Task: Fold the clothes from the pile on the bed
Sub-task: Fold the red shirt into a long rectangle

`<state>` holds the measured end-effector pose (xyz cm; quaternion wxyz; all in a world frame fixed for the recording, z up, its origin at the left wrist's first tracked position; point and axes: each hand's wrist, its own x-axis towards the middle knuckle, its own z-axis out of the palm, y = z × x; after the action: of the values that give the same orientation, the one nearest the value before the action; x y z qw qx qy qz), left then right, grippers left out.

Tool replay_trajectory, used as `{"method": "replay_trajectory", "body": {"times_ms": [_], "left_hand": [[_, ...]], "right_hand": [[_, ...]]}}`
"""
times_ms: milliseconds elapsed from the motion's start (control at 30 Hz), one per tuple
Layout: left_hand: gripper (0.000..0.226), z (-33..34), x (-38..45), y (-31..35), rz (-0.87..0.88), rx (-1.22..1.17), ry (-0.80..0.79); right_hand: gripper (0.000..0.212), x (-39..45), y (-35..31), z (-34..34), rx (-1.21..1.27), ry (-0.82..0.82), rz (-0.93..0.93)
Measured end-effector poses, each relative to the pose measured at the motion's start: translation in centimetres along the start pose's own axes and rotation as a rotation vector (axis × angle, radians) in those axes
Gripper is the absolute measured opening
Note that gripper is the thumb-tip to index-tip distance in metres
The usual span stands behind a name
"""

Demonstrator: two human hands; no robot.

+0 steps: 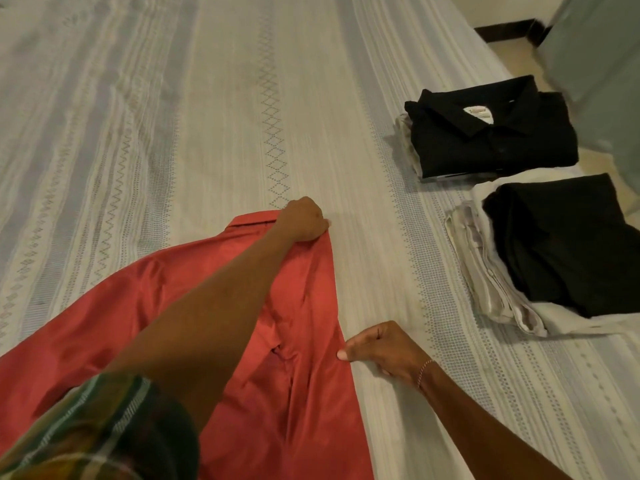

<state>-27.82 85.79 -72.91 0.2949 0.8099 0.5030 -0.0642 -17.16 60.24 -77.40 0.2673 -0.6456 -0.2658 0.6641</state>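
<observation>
Red shirt (145,306) lay spread on the bed (207,98). Left hand (304,221) gripped its far right edge near the collar; right hand (381,348) pinched the same edge lower down. Two folded stacks (519,202) sat well right.

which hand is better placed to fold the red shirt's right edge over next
Probably the right hand: it pinches the red shirt at its right edge, midway along, free to carry it leftward. The left hand grips the collar end farther up, suited to anchoring.
</observation>
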Motion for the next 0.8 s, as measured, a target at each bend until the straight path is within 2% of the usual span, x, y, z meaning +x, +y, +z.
{"method": "replay_trajectory", "body": {"times_ms": [100, 233, 367, 433, 500, 567, 667, 800], "left_hand": [[0.037, 0.4, 0.6, -0.4, 0.004, -0.132, 0.069], [0.032, 2.0, 0.6, -1.3, 0.096, -0.246, 0.192], [0.031, 3.5, 0.3, -2.3, 0.186, -0.243, 0.331], [0.030, 3.9, 0.1, -2.6, 0.206, -0.160, 0.375], [0.032, 4.1, -0.1, -2.4, 0.184, 0.017, 0.389], [0.034, 4.4, -0.5, -2.2, 0.193, 0.173, 0.470], [0.032, 5.1, -1.4, -2.0, 0.374, 0.465, 0.622], [0.028, 7.5, -4.7, -2.0, 0.698, 0.576, 0.613]], "right_hand": [[0.030, 0.2, 0.3, -0.2, 0.002, -0.013, -0.006], [0.027, 0.5, 0.7, -0.4, 0.028, -0.024, -0.018], [0.023, 1.0, 1.3, -0.5, 0.073, -0.031, -0.028], [0.021, 1.1, 1.5, -0.5, 0.093, -0.023, -0.024], [0.024, 1.1, 1.7, -0.5, 0.107, -0.015, -0.041], [0.029, 1.0, 1.6, -0.3, 0.106, -0.013, -0.066], [0.031, 0.8, 1.6, 0.0, 0.098, -0.004, -0.082], [0.019, 1.0, 1.7, -0.2, 0.102, 0.033, -0.078]]}}
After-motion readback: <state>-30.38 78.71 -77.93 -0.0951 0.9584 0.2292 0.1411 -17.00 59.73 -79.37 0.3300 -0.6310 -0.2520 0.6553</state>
